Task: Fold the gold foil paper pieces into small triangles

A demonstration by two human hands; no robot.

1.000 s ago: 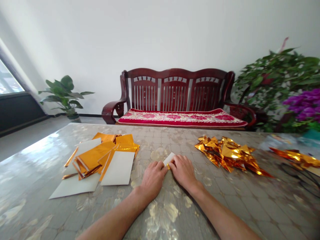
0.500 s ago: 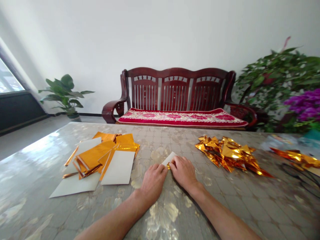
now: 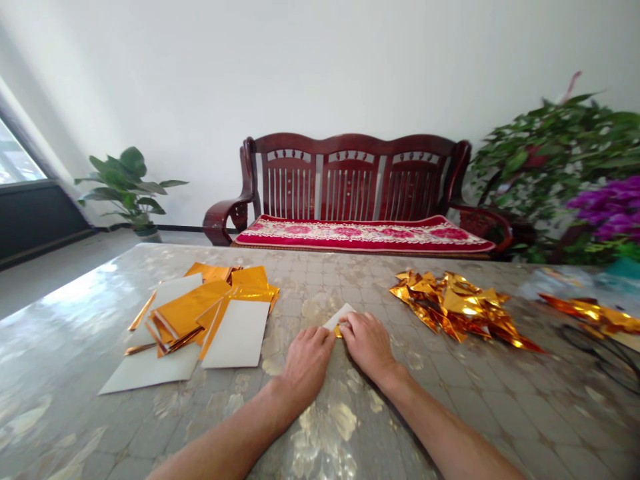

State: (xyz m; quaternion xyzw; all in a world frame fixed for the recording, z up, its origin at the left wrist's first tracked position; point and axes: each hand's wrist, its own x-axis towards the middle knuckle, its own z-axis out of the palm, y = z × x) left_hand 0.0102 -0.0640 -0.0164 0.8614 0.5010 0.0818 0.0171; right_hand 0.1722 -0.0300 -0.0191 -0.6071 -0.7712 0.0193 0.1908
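A small sheet of gold foil paper (image 3: 338,317) lies partly folded on the table in front of me, its pale back outward and a bit of gold showing between my hands. My left hand (image 3: 309,357) has its fingers closed on the sheet's left side. On the other side my right hand (image 3: 367,343) pinches the gold fold with bent fingers. Much of the sheet is hidden under both hands. Left of them is a loose pile of flat gold sheets (image 3: 193,308), some with the pale side up. To the right sits a heap of folded shiny gold pieces (image 3: 457,303).
The table (image 3: 210,427) has a patterned cover. At its right edge are more gold foil (image 3: 595,312), a black cable (image 3: 600,353) and clear plastic (image 3: 555,283). Behind stand a wooden bench (image 3: 350,180) and potted plants (image 3: 133,183).
My right fingers have shifted very slightly, and a little more of the gold fold shows between my hands. Both hands otherwise stay in place on the sheet.
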